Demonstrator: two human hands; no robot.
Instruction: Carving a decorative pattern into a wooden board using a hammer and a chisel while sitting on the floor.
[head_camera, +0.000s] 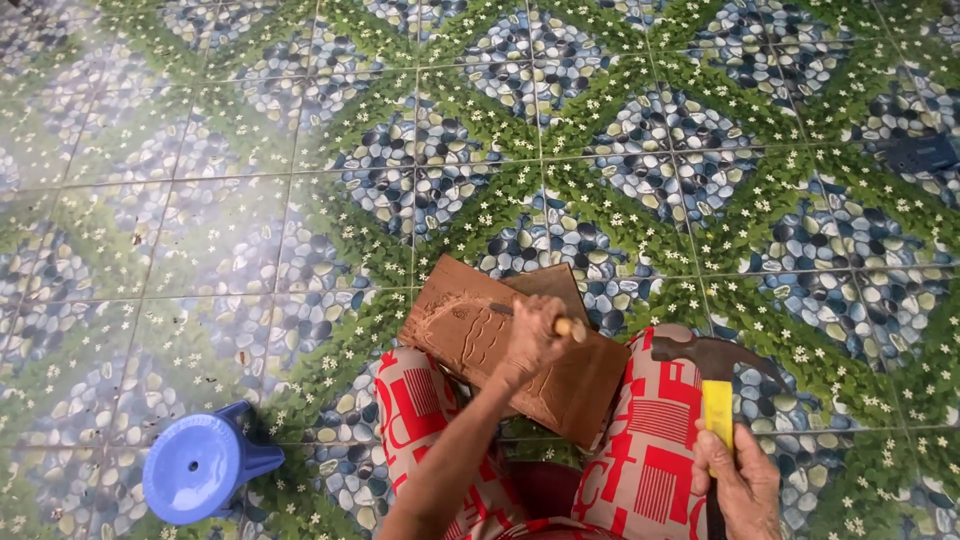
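board: I saw the carved wooden board (480, 335) resting across the knees, above the tiled floor (200, 200)
left hand (530, 340): gripped chisel (545, 320) on board
right hand (740, 485): clenched yellow-handled hammer (715, 385)
nearby: blue stool (200, 465), lower left

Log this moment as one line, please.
left hand: holds chisel on carved wooden board | right hand: grips claw hammer | board on lap

Tiled floor (250, 200) printed with pebbles and green leaves, low blue plastic stool (200, 465) — lower left, soft daylight
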